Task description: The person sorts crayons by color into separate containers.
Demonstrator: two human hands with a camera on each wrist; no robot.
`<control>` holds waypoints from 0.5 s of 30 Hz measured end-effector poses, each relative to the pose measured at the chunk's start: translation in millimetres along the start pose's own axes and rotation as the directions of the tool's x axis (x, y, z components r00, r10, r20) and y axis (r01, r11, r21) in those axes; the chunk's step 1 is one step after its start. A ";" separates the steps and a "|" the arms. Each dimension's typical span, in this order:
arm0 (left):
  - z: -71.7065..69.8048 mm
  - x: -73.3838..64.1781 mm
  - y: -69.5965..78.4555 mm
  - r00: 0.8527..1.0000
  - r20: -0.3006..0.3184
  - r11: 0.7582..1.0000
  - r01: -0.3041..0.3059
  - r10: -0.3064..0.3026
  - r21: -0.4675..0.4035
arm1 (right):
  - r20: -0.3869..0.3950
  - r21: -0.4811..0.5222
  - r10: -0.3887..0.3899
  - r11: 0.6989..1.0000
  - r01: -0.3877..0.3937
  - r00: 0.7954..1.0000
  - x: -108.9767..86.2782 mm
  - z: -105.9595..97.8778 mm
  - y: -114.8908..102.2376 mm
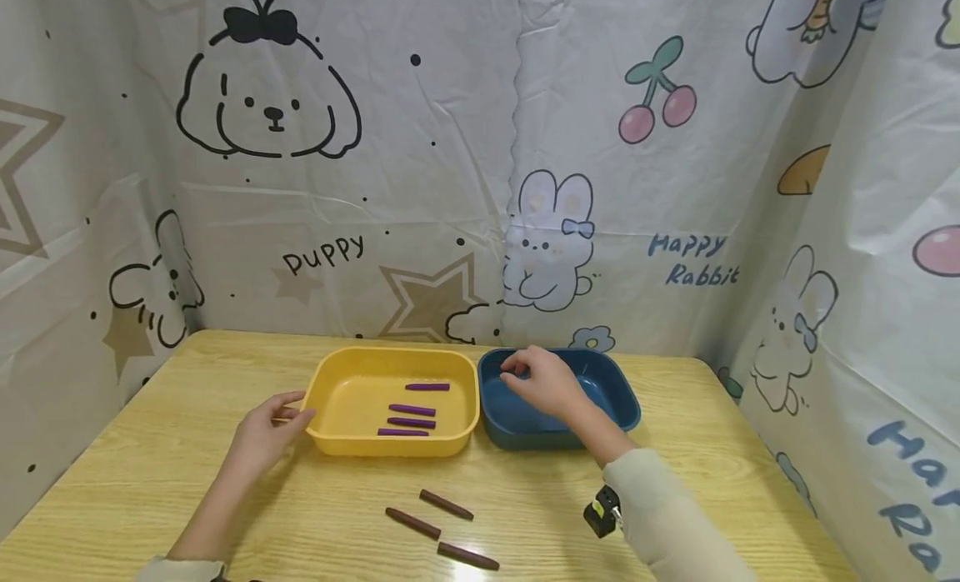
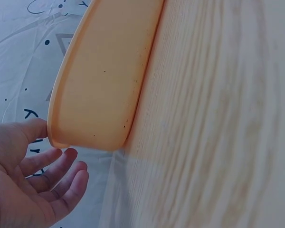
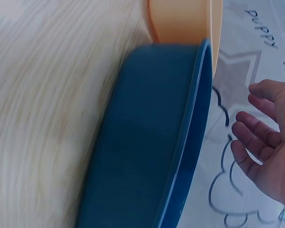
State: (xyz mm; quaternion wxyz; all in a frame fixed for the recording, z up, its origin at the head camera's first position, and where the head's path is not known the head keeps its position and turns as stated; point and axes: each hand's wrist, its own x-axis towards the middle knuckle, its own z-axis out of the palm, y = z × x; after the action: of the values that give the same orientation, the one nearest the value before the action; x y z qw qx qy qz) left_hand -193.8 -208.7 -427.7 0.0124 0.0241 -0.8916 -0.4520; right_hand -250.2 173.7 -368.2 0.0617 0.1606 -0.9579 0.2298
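Note:
On the table's left half, my left hand point(image 1: 266, 429) rests its fingertips on the left end of the yellow tub point(image 1: 330, 447). In the left wrist view the thumb meets the tub's rim point(image 2: 53, 111), with the other fingers loosely bent beside it. Several purple crayons point(image 1: 412, 423) lie inside this tub. My right hand point(image 1: 546, 382) hovers over the dark blue tub point(image 1: 517, 439), fingers loosely curled around nothing. The right wrist view has that hand point(image 3: 270, 142) above the blue rim. Three brown crayons point(image 1: 412, 523) lie on the table in front of the tubs.
The two tubs stand side by side on the wooden table point(image 1: 225, 357). A small black device point(image 1: 600, 512) sits by the right sleeve point(image 1: 667, 515). A printed curtain point(image 1: 420, 165) hangs behind the table and along both sides.

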 end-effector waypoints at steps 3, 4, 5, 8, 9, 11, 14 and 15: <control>-0.7 -0.7 -0.3 1.000 -0.001 1.000 -0.004 0.004 0.009 | -0.007 -0.010 0.021 1.000 -0.021 1.000 -4.1 -6.0 12.3; -0.9 -0.8 -0.5 1.000 -0.002 1.000 -0.006 0.006 0.012 | -0.012 -0.013 0.028 1.000 -0.028 1.000 -5.2 -8.0 16.5; -1.1 -0.9 -0.7 1.000 -0.003 1.000 -0.008 0.008 0.015 | -0.016 -0.016 0.037 0.999 -0.037 0.999 -6.2 -10.1 20.5; -2.0 -0.6 -1.6 1.000 -0.007 1.000 -0.011 0.012 0.022 | -0.028 -0.028 0.063 0.998 -0.064 0.998 -9.8 -16.1 33.0; -2.6 -0.3 -1.8 1.000 -0.009 1.000 -0.015 0.015 0.026 | -0.032 -0.031 0.071 0.997 -0.072 0.997 -11.0 -17.9 36.8; -3.9 0.2 -1.7 1.000 -0.012 0.999 -0.019 0.019 0.033 | -0.035 -0.033 0.086 0.996 -0.087 0.996 -13.9 -21.7 44.1; -6.3 -0.1 -0.2 0.999 -0.019 0.999 -0.027 0.028 0.046 | -0.054 -0.032 0.096 0.995 -0.097 0.994 -19.0 -26.6 55.1; -7.2 -0.5 0.7 0.999 -0.019 0.998 -0.027 0.028 0.048 | -0.062 -0.033 0.099 0.994 -0.101 0.993 -20.6 -27.9 59.2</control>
State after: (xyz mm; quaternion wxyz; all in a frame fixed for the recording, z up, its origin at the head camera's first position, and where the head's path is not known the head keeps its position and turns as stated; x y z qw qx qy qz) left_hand -193.0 -214.0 -422.9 0.0267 0.0163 -0.9022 -0.4303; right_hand -249.4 242.2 -372.3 0.0819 0.1045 -0.9664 0.2199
